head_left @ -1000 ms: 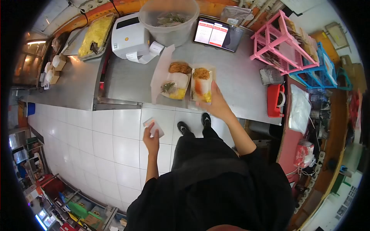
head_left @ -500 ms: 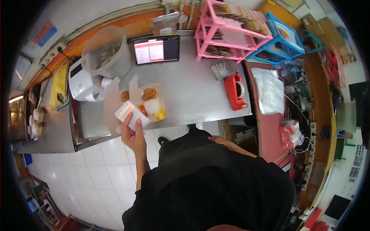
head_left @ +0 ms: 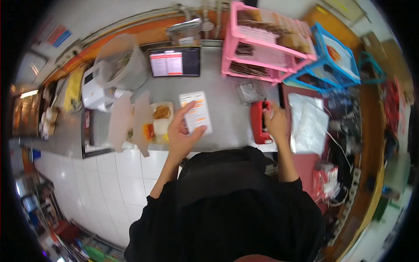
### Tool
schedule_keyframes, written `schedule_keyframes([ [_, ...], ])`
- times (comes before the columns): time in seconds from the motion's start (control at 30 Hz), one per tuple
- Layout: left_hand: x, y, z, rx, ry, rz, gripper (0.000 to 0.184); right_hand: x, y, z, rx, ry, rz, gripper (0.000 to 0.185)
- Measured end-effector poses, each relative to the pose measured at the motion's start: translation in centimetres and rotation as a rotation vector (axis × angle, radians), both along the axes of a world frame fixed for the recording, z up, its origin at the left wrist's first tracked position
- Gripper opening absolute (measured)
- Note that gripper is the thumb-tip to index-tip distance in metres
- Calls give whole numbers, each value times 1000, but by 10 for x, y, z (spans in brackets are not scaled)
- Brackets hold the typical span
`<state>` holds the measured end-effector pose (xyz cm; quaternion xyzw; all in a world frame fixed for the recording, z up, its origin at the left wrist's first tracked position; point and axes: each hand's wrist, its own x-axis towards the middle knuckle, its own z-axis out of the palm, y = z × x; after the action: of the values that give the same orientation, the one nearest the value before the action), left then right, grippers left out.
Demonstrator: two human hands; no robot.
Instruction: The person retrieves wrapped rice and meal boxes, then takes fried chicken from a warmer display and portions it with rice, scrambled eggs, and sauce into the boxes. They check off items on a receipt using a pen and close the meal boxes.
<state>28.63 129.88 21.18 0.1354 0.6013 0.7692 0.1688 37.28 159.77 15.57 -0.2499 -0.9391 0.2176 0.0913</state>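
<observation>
My left hand (head_left: 181, 129) grips a white printed receipt (head_left: 198, 107) with orange marks between thumb and fingers, above the steel counter. My right hand (head_left: 277, 123) reaches the red tape dispenser (head_left: 257, 131); its curled fingers are at the tape roll, which they mostly hide. Left of the receipt stands an open food box (head_left: 170, 114). Inside it are fried chicken (head_left: 162, 112), white rice (head_left: 161, 126) and something orange-red (head_left: 149, 130). The box's pale lid flaps (head_left: 142, 115) stand up on its left side.
A tablet (head_left: 174, 62) leans at the back of the counter (head_left: 218, 83). A white label printer (head_left: 97, 89) and a clear tub (head_left: 135, 72) stand at the left. Pink shelves (head_left: 262, 41), a blue rack (head_left: 327, 61), a small clear container (head_left: 250, 92) and plastic bags (head_left: 307, 120) lie rightward.
My left hand has carried the receipt right, away from the food box. My right hand has come up from beside my body to the tape dispenser. The view has shifted slightly.
</observation>
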Motion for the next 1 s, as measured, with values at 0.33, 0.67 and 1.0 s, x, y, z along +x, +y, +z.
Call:
schedule_keyframes([
  [0.33,7,8,22,88,83,71,88,-32,60,-100,-112,177,76,26],
  [0.67,18,-7,44,59,133,119,95,-72,-10,19,-825,755,291,25],
  [1.0,25,-67,51,23,201,189,96,-90,-176,102,-1634,552,827,33],
])
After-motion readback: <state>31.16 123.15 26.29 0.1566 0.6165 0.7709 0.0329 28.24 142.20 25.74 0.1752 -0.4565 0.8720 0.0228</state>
